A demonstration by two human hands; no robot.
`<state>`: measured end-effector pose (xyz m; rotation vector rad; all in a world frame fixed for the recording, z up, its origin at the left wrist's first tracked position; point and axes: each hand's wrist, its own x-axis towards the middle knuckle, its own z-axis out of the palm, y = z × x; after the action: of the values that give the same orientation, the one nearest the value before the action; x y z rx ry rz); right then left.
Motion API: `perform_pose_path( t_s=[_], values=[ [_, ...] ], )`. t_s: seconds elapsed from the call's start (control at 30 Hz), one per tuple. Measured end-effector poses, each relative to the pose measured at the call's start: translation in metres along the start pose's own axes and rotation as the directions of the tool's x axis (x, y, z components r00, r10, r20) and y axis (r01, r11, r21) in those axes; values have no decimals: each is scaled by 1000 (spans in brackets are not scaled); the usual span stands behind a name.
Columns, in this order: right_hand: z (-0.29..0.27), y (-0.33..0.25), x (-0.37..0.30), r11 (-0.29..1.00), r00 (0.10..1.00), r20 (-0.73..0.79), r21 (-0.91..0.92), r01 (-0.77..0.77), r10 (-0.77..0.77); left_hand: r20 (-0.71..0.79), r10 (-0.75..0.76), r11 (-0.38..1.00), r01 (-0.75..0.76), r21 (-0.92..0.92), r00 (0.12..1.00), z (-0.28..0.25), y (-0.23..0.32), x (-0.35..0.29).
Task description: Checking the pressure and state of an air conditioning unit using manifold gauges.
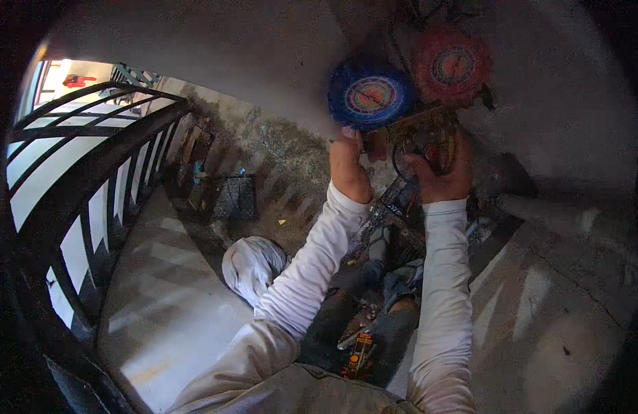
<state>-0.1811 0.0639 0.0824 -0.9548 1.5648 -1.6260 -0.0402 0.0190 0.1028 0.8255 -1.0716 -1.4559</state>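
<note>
A manifold gauge set hangs in front of the wall at the upper right, with a blue-rimmed gauge (371,96) on the left and a red-rimmed gauge (454,66) on the right. Its brass-coloured manifold body (424,121) runs below the dials. My left hand (351,165) is closed at the body's left end, thumb up against the underside of the blue gauge. On the right, my right hand (444,176) curls around the lower part of the manifold, where a dark hose (396,160) bends. Shadow hides exactly what its fingertips touch.
Black metal railing (126,152) curves along the left. A pale cloth bundle (253,265) lies on the floor beside my left forearm. Near the stained wall stands a dark crate-like box (235,197). An orange-and-black tool (360,353) lies low, between my legs.
</note>
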Motion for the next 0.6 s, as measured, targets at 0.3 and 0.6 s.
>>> perform_pose_path(
  t_s=[0.3,0.6],
  values=[
    [-1,0,0,998,1000,21,-56,23,-22,-12,148,957,-140,255,989,-1,12,-9],
    [1,4,-2,998,998,3,3,-65,65,74,73,795,-103,597,995,-10,33,-13]
  ],
)
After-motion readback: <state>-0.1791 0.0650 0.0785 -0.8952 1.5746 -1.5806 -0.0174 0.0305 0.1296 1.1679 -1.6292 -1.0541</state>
